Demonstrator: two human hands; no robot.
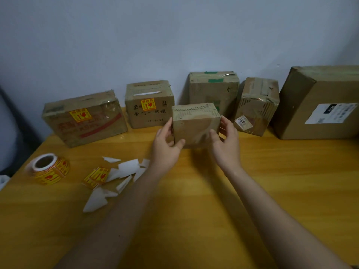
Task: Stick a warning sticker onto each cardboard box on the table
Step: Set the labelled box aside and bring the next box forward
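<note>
A small plain cardboard box (195, 124) stands on the wooden table (213, 191), held from both sides. My left hand (165, 146) grips its left edge and my right hand (226, 144) grips its right edge. No sticker shows on its facing side. Behind it along the wall stand several boxes. The far-left box (85, 118) and the box beside it (149, 104) each carry a yellow-and-red warning sticker. A roll of warning stickers (48, 168) lies at the left, with loose stickers (97, 176) nearby.
Torn white backing paper (124, 171) is scattered left of my left arm. A taped box with green marks (213, 92), a box with a white label (256, 106) and a large box (318, 101) line the wall at the right.
</note>
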